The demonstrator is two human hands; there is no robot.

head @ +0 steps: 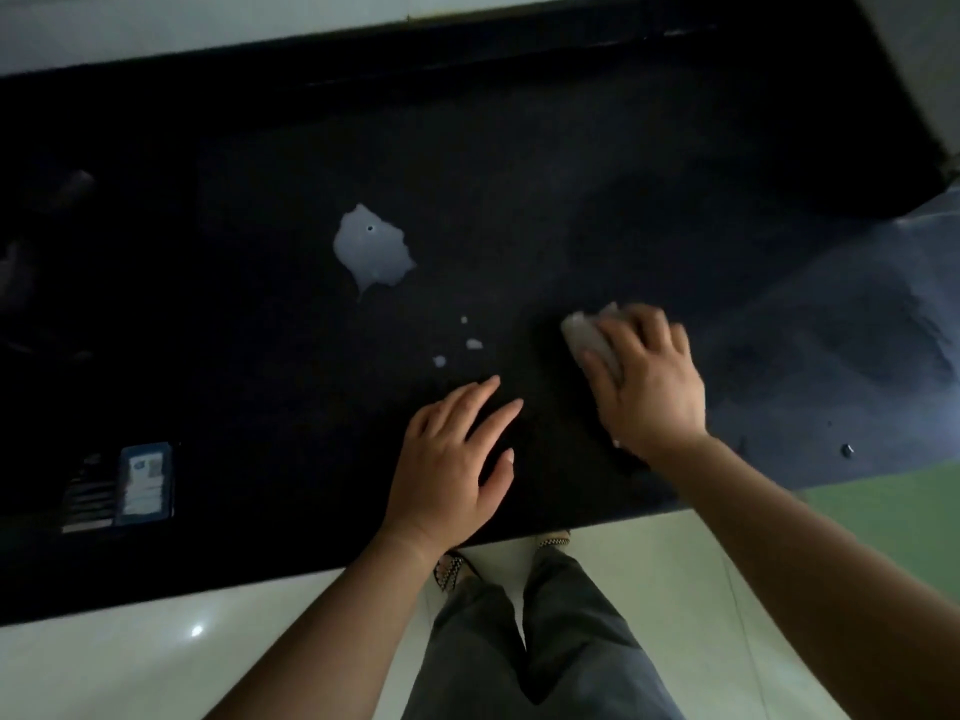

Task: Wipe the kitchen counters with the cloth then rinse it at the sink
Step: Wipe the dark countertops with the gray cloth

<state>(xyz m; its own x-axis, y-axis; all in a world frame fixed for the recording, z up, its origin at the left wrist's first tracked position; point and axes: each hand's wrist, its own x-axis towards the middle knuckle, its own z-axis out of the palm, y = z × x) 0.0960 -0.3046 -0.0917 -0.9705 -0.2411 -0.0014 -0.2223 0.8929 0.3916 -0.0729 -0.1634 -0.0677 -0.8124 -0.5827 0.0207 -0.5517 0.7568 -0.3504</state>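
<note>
On the dark bench (260, 356), near its front edge, the fingers (644, 324) of the right hand (649, 392) bend over one bunched pale cloth (589, 337), with the thumb along its near side, holding it down against the surface; this hand is slightly blurred. Just to its left, the fingers (483, 397) of the left hand (452, 475) lie straight and spread, flat on the bench, holding nothing. Beyond the left fingertips sit three small pale drops (474, 344), and further back lies one larger white puddle (371, 249), well apart from the cloth. Far to the left, one blue-edged flat rectangle (145, 483) lies on the bench. One tiny dark speck (848, 450) sits near the right front edge. Pale floor tiles (156, 657) show below.
</note>
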